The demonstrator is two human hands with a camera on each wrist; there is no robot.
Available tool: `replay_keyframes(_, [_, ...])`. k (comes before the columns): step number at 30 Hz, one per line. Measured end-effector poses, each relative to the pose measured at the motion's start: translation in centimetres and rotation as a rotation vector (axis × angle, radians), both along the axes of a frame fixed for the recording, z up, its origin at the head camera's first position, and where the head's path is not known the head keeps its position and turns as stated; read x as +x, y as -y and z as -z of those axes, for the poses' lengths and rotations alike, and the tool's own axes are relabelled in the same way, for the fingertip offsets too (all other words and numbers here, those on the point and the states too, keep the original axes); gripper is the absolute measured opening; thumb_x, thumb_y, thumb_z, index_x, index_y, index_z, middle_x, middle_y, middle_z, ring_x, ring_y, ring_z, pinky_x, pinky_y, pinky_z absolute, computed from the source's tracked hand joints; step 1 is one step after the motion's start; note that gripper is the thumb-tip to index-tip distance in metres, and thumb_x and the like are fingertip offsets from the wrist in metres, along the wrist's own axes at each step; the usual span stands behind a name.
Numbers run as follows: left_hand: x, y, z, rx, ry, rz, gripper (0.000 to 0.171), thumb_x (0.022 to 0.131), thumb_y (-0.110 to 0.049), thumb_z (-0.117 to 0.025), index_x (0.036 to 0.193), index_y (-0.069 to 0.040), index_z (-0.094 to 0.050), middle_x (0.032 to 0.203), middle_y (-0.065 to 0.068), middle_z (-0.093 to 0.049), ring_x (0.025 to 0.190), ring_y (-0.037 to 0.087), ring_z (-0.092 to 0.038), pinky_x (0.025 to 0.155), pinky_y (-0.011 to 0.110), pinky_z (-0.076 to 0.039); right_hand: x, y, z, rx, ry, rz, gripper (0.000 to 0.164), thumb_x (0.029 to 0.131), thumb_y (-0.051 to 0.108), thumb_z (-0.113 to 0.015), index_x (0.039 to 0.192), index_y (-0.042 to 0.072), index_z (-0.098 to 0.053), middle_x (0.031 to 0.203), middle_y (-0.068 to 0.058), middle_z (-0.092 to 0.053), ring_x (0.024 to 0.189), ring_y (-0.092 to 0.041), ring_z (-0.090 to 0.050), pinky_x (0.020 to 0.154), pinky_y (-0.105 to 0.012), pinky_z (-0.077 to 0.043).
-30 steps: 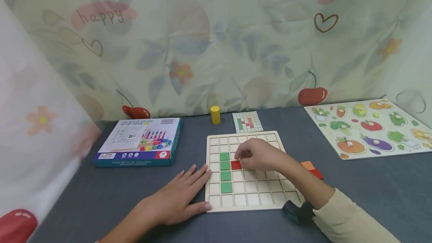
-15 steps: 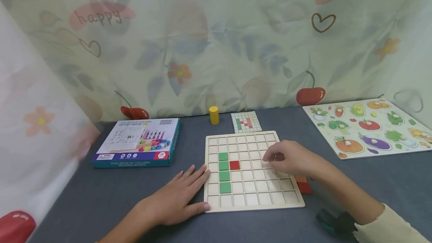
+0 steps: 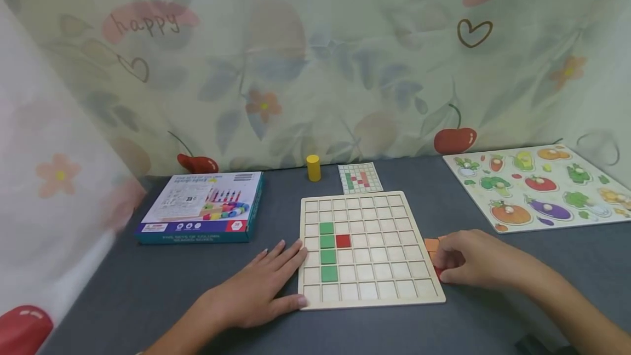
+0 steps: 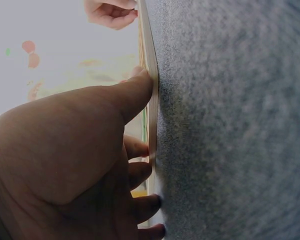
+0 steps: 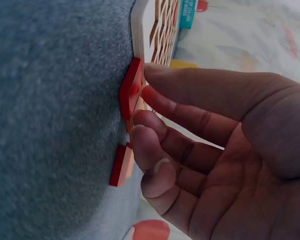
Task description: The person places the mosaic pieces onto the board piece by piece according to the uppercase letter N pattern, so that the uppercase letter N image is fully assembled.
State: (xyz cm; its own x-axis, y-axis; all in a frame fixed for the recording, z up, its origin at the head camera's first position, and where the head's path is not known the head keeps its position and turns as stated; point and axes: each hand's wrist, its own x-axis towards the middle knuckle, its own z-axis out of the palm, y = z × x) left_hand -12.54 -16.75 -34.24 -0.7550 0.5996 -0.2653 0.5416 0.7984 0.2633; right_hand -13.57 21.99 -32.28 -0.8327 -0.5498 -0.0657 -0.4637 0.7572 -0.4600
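Observation:
A wooden grid board (image 3: 374, 289) lies on the dark table. Set in its cells are a column of green square tiles (image 3: 329, 274) and a red square tile (image 3: 343, 241). My left hand (image 3: 261, 289) lies along the board's left edge, fingers spread and tips at the rim. Off the right edge, my right hand (image 3: 473, 262) reaches over loose tiles, partly covering them. In the right wrist view, thumb and index fingertip are slightly apart, right at a loose red tile (image 5: 131, 90). An orange tile (image 3: 431, 245) shows beside the fingers.
Behind the board lie a small pattern card (image 3: 361, 178) and a standing yellow cylinder (image 3: 313, 168). A boxed toy set (image 3: 202, 207) sits at the left. At the back right is a vegetable puzzle board (image 3: 542, 190). A printed curtain (image 3: 315, 70) hangs behind the table.
My right hand has left the red tile in its cell and moved right, across the board, to the loose tiles beside it. The left hand has stayed at the left edge.

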Motion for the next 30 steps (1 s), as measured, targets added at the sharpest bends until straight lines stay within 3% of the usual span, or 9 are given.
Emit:
replay_keyframes(12, [0.01,-0.13,0.02,-0.005,0.005,0.003,0.081,0.08,-0.072,-0.032,0.145,-0.031,-0.007,0.149,-0.011,-0.004,0.135,0.024,-0.003,0.102,0.055,-0.012,0.31,-0.17,0.27,0.056,0.029,0.043,0.018,0.07,0.022,-0.076,0.077,0.025,-0.059,0.067,0.013,-0.049,0.062,-0.004,-0.045,0.054,-0.024,-0.039])
replay_keyframes(30, [0.05,-0.04,0.13,-0.011,-0.008,-0.004,0.082,0.079,-0.073,-0.032,0.145,-0.031,-0.007,0.15,-0.01,-0.004,0.135,0.025,-0.004,0.102,0.056,-0.013,-0.1,-0.15,0.21,-0.024,0.075,0.022,0.022,0.072,0.018,-0.075,0.077,0.021,-0.053,0.067,0.01,-0.051,0.062,-0.007,-0.048,0.053,-0.023,-0.041])
